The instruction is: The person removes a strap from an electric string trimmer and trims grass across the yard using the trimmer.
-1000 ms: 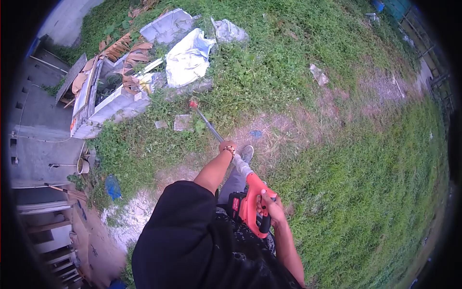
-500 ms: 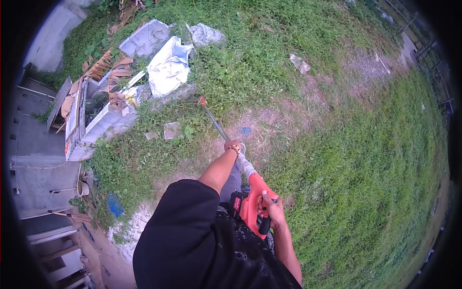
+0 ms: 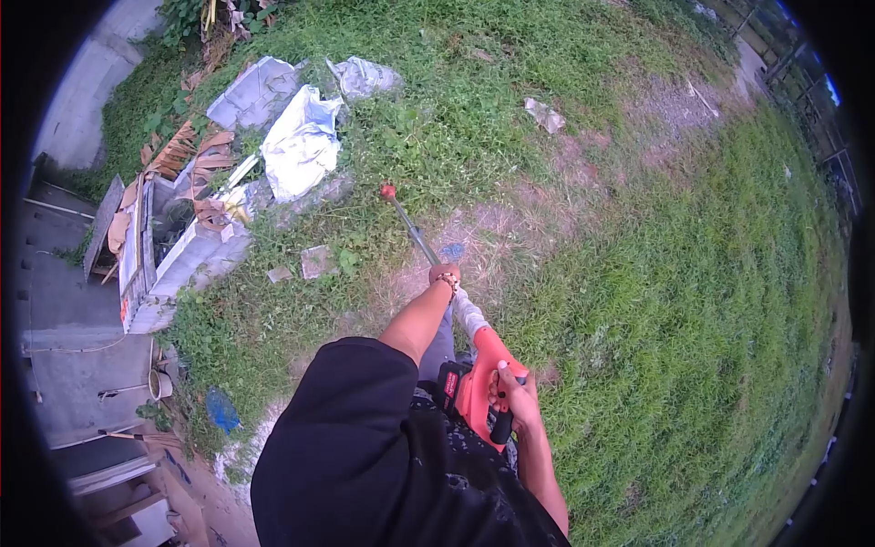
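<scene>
A battery-powered grass trimmer (image 3: 488, 351) with a red body runs from my waist out over the grass. My left hand (image 3: 445, 273), with a beaded bracelet at the wrist, is wrapped round its shaft (image 3: 416, 234). Lower down, my right hand (image 3: 516, 399) grips the rear handle, fingers curled at the trigger area. A black battery pack (image 3: 449, 381) sits on the body's left side. At the far end, the red cutting head (image 3: 388, 191) is near weeds and a bare patch; its cutting part is too small to make out.
A white sack (image 3: 303, 146) lies over rubble beside concrete blocks (image 3: 255, 93). Left of it stands a low block enclosure (image 3: 196, 260) with dry leaves. A loose brick (image 3: 318, 262) and blue netting (image 3: 221, 410) lie in the grass (image 3: 674, 346). A bucket (image 3: 160, 384) stands by the wall.
The trimmer's head has swung right, away from the sack and rubble, over the ground. The view has shifted slightly. Both hands keep their grip.
</scene>
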`<action>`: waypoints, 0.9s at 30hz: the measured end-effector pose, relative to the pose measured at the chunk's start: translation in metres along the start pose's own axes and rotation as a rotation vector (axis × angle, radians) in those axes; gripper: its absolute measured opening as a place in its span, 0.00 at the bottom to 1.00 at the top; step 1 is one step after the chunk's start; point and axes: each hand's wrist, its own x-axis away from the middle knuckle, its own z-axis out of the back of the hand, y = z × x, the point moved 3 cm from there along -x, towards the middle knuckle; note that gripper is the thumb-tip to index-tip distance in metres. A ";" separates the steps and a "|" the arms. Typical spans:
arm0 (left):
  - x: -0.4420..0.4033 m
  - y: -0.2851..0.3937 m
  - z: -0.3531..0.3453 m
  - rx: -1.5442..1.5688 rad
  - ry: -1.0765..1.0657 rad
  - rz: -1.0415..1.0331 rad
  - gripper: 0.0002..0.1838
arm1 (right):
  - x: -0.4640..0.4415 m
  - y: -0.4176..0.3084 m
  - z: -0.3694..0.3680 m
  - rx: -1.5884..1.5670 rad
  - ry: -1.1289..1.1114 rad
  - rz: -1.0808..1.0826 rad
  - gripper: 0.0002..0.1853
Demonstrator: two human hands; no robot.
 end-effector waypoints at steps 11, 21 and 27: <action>0.081 0.077 0.068 1.056 -0.017 0.452 0.20 | 0.031 -0.005 0.003 0.035 0.191 0.069 0.16; 0.086 0.158 0.050 2.077 -0.454 0.297 0.21 | 0.066 -0.041 0.010 0.913 0.402 0.426 0.12; 0.112 0.130 0.040 2.139 -0.370 0.482 0.21 | 0.080 -0.065 0.033 1.050 0.251 0.403 0.12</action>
